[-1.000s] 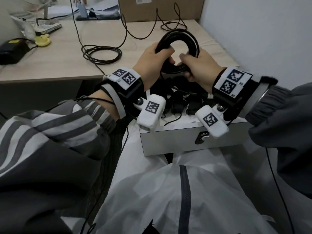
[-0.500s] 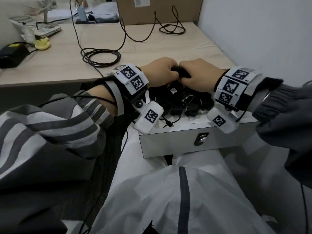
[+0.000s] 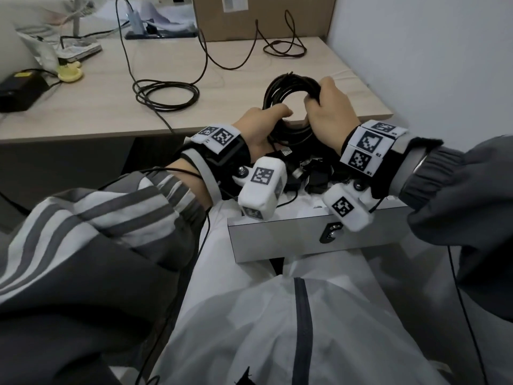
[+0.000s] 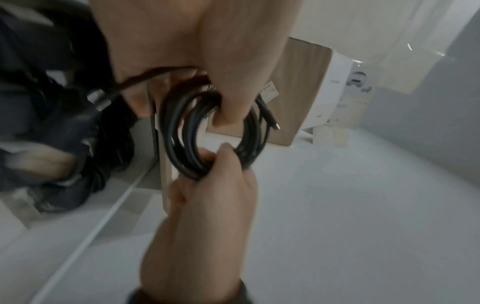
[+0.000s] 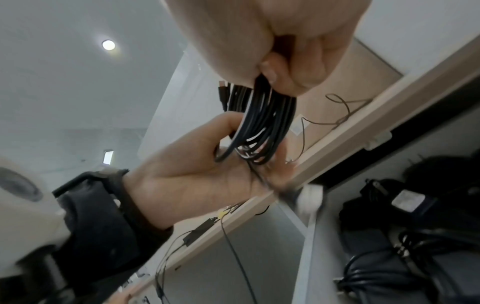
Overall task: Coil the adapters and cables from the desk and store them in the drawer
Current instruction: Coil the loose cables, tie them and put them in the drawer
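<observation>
A coiled black cable stands upright over the open white drawer, and both hands hold it. My left hand grips the coil's lower left part, and my right hand grips its upper right part. In the left wrist view my left hand pinches the coil from above, while the right hand clasps it from below. The right wrist view shows the right hand squeezing the strands and the left hand cupped round their lower end. Black adapters and cables lie in the drawer.
A loosely looped black cable lies on the wooden desk, and a thin brown cable sits at the back by a cardboard box. A black adapter rests at the far left. A wall closes off the right side.
Half a second ago both hands were pressed together low over the drawer with the coil down. Now they have risen and moved apart, and the coil stands upright again.
</observation>
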{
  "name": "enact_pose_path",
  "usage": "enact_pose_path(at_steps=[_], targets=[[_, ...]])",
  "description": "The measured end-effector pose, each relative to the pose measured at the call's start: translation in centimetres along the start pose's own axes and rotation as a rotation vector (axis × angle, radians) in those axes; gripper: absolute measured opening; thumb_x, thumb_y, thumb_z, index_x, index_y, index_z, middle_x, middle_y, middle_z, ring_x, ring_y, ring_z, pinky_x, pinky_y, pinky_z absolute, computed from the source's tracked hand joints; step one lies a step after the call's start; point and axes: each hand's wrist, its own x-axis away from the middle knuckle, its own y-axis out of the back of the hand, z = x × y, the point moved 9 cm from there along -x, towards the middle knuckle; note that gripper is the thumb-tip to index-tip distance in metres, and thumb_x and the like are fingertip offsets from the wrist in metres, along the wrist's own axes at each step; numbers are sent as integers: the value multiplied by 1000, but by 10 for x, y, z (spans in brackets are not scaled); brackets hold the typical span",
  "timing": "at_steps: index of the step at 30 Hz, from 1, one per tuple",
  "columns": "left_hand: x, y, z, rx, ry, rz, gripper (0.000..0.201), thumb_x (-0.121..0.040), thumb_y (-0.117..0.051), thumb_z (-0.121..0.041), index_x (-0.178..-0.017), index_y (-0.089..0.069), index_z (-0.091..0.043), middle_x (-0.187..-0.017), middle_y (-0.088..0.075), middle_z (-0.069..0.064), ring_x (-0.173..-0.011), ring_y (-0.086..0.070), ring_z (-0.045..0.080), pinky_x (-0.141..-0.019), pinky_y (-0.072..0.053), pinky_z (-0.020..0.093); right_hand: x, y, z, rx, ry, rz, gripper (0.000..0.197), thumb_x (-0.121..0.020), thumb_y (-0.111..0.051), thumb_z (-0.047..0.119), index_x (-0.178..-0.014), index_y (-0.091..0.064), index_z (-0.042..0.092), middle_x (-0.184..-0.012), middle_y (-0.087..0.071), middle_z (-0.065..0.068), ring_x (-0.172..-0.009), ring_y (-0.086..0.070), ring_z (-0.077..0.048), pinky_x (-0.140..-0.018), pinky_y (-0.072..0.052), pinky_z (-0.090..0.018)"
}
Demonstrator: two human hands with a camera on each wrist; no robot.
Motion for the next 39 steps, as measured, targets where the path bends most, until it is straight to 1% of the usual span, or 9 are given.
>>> enact_pose_path(at_steps=[3, 7, 13, 18, 22, 27, 32, 36, 39], targets=[[-7, 9, -19, 37, -182, -140, 18, -94, -46, -1, -77, -48, -5, -65, -49, 8, -56, -53, 17, -53, -47, 25, -5, -6, -3, -24, -51, 18, 29, -96, -43, 24, -115, -46, 1, -97, -52, -8, -87, -49, -22, -66, -29, -29], [-19, 23, -31, -336, -297, -250, 12, -92, -47, -9, -81, -47, -12, -66, -46, 2, -56, -48, 17, -54, -39, 26, -15, -9, -4, 93, 6, 149, 36, -85, -59, 35, -106, -54, 6, -96, -56, -5, -89, -52, -22, -69, -34, -29], [-22, -10, -52, -1031, -497, -56, 3, -89, -53, -9, -90, -50, -9, -68, -44, -5, -77, -48, 21, -63, -32, 28, -22, -16, 12, 290, 257, 251, 21, -88, -57, 20, -102, -57, 3, -100, -61, -16, -92, -53, -28, -65, -25, -25], [-37, 9, -39, -571, -308, -122, 8, -79, -63, -10, -79, -55, -11, -64, -56, 3, -60, -57, 21, -61, -47, 31, -31, -14, -9, 177, 137, 157, 22, -95, -50, 23, -104, -53, 2, -93, -53, -10, -84, -46, -21, -61, -22, -25], [-44, 7, -12, -195, -81, -49, 11, -86, -64, -11, -80, -55, -9, -64, -55, 6, -45, -52, 17, -49, -42, 21, -40, -5, -25, 44, 15, 53, 13, -95, -47, 24, -96, -47, 11, -87, -55, -5, -80, -49, -19, -58, -22, -26], [-47, -9, -9, 128, 12, 56, 16, -95, -56, -8, -79, -55, -8, -69, -57, 3, -65, -60, 13, -56, -52, 25, -48, -14, -34, 25, 17, 146, 17, -93, -47, 24, -89, -48, 8, -63, -53, 8, -51, -50, 1, -46, -31, -9], [-55, -11, -8, 112, -36, -1, 23, -95, -55, -8, -74, -46, -9, -60, -45, 1, -45, -46, 9, -52, -46, 24, -48, -25, -47, -74, -57, 358, 20, -95, -48, 28, -88, -49, 10, -73, -52, -12, -47, -48, -15, -47, -38, -25], [-64, -8, -10, -110, -84, -88, 20, -92, -53, -5, -74, -46, -8, -63, -38, 3, -37, -40, 11, -51, -40, 24, -39, -32, -58, 83, -102, 627, 34, -94, -49, 48, -80, -53, 16, -67, -53, -3, -55, -51, -16, -50, -39, -25], [-69, 0, -12, -171, -111, -127, 19, -90, -52, -3, -73, -47, -9, -63, -38, 3, -43, -39, 14, -54, -39, 27, -49, -18, -69, 95, -101, 665, 44, -91, -43, 59, -100, -57, 18, -90, -63, 5, -76, -59, -14, -63, -44, -29]])
